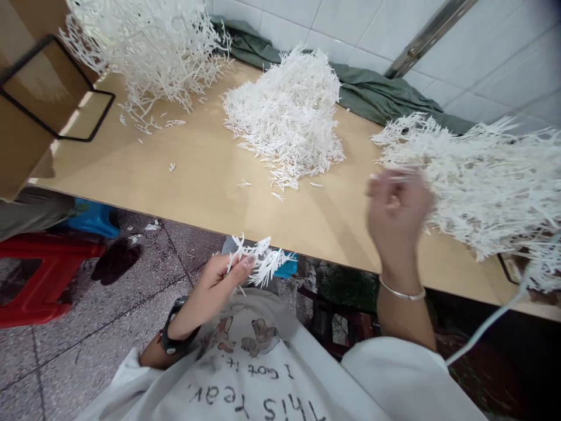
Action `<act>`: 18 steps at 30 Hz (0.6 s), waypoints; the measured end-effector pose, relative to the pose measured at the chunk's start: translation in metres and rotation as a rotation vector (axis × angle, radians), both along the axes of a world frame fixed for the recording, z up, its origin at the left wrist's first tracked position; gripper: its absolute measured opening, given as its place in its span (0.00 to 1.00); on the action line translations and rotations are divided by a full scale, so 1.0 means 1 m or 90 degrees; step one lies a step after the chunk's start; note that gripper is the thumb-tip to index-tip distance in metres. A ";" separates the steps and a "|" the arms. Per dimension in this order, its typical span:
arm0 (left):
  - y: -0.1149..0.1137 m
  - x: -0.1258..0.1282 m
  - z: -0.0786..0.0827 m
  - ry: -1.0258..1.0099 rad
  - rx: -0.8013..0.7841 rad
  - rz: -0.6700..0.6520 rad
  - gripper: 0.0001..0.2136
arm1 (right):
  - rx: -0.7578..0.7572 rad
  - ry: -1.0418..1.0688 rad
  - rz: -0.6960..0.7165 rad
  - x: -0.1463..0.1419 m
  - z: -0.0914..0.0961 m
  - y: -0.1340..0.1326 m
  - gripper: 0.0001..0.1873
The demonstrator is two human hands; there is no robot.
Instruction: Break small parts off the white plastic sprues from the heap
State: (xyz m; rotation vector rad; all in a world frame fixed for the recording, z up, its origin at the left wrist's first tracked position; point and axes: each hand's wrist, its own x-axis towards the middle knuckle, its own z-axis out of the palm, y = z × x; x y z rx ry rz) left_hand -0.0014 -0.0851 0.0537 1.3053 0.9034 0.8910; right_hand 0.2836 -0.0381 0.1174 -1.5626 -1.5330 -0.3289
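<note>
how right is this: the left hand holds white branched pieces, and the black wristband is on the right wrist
One slip: in the head view, the black wristband is on the wrist of the left hand, which does hold the white branched pieces.

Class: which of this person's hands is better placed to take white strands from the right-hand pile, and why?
Probably the right hand: it is close to the right-hand pile. The left hand is farther away, holding a white bunch.
</note>
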 end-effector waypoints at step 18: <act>0.007 0.011 0.017 0.044 0.123 -0.118 0.18 | -0.509 0.309 0.564 -0.082 -0.003 -0.031 0.24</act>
